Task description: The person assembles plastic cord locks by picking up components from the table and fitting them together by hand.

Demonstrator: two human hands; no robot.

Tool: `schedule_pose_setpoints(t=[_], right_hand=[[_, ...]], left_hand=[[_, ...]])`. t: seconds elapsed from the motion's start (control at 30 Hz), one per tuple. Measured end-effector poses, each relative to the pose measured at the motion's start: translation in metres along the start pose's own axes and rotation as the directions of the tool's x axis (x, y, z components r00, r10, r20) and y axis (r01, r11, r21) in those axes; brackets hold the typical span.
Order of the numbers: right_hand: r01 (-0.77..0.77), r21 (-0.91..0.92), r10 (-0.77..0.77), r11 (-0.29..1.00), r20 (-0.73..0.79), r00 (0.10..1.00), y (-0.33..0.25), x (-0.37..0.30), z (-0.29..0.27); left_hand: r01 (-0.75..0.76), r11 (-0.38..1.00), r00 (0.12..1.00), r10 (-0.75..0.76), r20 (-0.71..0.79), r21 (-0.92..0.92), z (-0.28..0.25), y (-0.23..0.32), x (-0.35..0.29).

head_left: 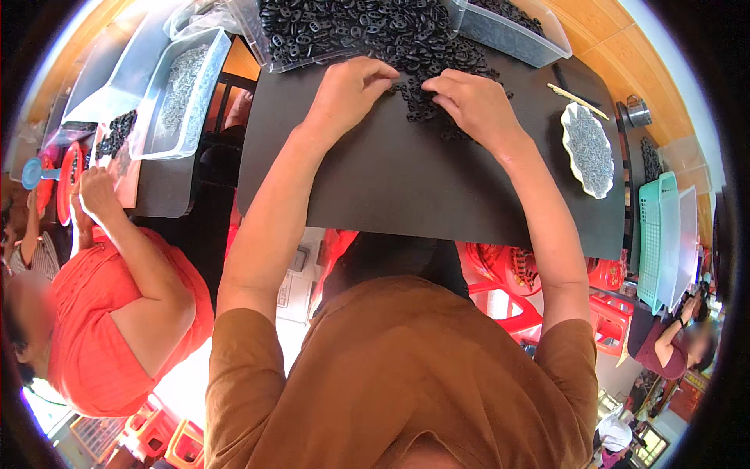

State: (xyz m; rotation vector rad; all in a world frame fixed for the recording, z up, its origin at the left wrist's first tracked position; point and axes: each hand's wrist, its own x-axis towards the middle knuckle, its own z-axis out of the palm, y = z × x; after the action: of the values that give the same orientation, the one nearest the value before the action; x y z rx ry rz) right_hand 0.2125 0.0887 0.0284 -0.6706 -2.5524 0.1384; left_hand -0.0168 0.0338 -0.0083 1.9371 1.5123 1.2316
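A heap of small black plastic pieces with holes in them, resembling cord locks (426, 48), spills from a clear tub onto the dark table in front of me. At the near edge of this spill, my left hand (349, 95) has thumb and fingers drawn together. My right hand (475, 108) is just across from it, fingers curled and pinched over the loose black pieces. The fingertips of both hands face each other, a small gap apart. Whatever sits between the fingers of either hand is too small to make out.
A scalloped white dish (568, 146) of small silvery pieces stands at the right, with wooden sticks (576, 102) beyond it. A clear bin (539, 51) of black pieces is at the back right. At the left, a person in red (129, 328) works beside another clear bin (205, 102).
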Motion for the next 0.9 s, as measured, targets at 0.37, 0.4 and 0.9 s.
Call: schedule_pose_setpoints(t=[0.37, 0.4, 0.9], right_hand=[[-0.485, 0.630, 0.383, 0.607, 0.303, 0.873, 0.004, 0.001, -0.009], [-0.484, 0.631, 0.382, 0.606, 0.303, 0.873, 0.003, 0.001, -0.007], [-0.398, 0.794, 0.458, 0.459, 0.172, 0.872, -0.025, -0.001, 0.014]], left_hand=[[0.062, 0.943, 0.998, -0.054, 0.034, -0.326, 0.005, 0.028, -0.003], [0.063, 0.943, 0.998, -0.055, 0.034, -0.326, 0.009, 0.031, -0.003], [0.236, 0.836, 0.972, -0.206, 0.115, -0.495, 0.012, 0.031, -0.003]])
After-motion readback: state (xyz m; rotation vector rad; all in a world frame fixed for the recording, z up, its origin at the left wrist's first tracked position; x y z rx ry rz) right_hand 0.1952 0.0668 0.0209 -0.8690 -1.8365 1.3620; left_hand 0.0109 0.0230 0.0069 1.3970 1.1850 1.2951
